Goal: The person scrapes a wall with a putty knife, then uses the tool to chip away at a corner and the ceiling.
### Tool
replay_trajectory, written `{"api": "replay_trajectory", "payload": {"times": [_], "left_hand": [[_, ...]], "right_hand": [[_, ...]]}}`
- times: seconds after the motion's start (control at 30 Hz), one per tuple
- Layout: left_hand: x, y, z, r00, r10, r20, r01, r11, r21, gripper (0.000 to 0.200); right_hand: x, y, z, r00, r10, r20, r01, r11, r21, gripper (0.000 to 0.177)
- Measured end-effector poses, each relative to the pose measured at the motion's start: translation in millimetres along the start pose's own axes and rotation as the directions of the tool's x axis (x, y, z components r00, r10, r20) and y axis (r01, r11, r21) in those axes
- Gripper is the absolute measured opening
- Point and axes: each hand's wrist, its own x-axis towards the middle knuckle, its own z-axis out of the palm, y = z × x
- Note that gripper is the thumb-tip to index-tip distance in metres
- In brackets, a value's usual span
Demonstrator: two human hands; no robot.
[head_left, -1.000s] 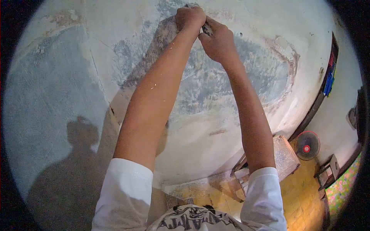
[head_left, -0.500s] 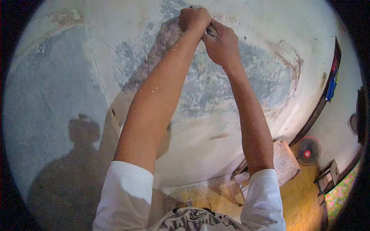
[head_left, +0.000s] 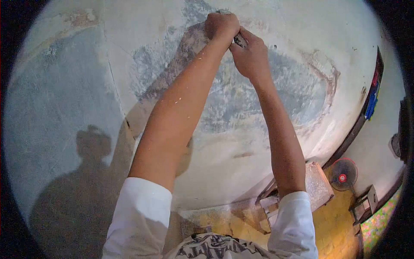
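wall: pale plaster point(head_left: 215, 172) with a rough grey patch point(head_left: 297, 86), edged right by a raised flaky rim.
dark tool point(head_left: 240, 41): high on the wall, mostly hidden by the grip.
left hand point(head_left: 222, 28): curled closed around the dark tool.
right hand point(head_left: 251, 56): fingers closed on its near part, just beside the left hand.
room: open wall below the hands; fan point(head_left: 343, 174) and box-like furniture point(head_left: 319, 185) stand low right, well apart.
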Motion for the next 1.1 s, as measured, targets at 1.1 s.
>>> {"api": "replay_trajectory", "payload": {"times": [1.1], "left_hand": [[-223.8, 2.6, -48.1, 0.989, -0.034, 0.141, 0.076, 0.949, -0.305, 0.038]], "right_hand": [[-168.6, -3.9, -76.4, 0.942, 0.170, 0.290, -0.264, 0.907, 0.327, 0.071]]}}
